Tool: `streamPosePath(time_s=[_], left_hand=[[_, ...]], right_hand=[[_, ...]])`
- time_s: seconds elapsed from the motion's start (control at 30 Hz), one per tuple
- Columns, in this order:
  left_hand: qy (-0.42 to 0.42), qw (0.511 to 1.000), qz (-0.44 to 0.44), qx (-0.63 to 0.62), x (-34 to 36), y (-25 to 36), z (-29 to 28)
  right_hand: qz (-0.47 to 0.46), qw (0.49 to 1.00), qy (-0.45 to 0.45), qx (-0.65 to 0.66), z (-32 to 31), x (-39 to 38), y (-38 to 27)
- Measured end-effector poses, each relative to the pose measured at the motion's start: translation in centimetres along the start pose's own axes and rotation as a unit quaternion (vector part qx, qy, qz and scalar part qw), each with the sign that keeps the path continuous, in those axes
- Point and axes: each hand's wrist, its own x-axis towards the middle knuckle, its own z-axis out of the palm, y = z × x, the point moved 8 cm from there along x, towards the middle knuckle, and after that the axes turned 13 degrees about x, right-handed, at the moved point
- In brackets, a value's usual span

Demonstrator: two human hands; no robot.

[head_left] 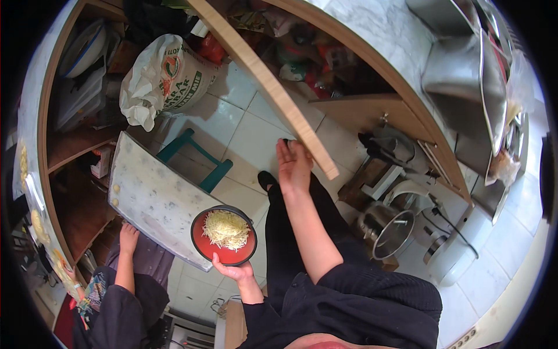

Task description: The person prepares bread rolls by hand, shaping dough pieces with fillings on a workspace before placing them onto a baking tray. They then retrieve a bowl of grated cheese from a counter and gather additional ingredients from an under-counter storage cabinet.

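My left hand [233, 269] grips the near rim of a round bowl [251, 256], black outside and red inside, with the thumb up at its edge. Thin pale-yellow shreds [225, 230] are heaped in it; they may be grated cheese, but I cannot tell for sure. My right hand [295, 166] is raised beside the free end of a wooden cabinet door [273, 93], fingers stretched out and palm partly showing. A small dark spot, perhaps a knob, shows at the fingertips. Whether they press on the door is unclear.
A marble-topped table [157, 192] stands left, with a co-worker's hand [129, 237] at its edge. Behind it are a green stool [195, 157] and a large white sack [168, 75]. To the right stand a stand mixer with a steel bowl [392, 232] and an open lower cabinet [372, 107].
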Motion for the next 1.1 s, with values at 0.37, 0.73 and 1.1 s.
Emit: streamPosePath(time_s=[0.37,0.73,1.1], left_hand=[[-0.02,0.998,0.045,0.028,1.2,3.5,-5.7],[0.008,0.999,0.031,0.01,2.2,2.9,-6.1],[0.088,0.996,0.015,-0.028,1.8,1.4,-10.4]], right_hand=[[-0.176,0.963,-0.031,-0.202,-2.0,-2.9,2.2],[-0.294,0.752,-0.215,-0.549,-0.7,-7.8,8.9],[-0.278,0.678,-0.354,-0.581,1.6,-8.5,20.1]])
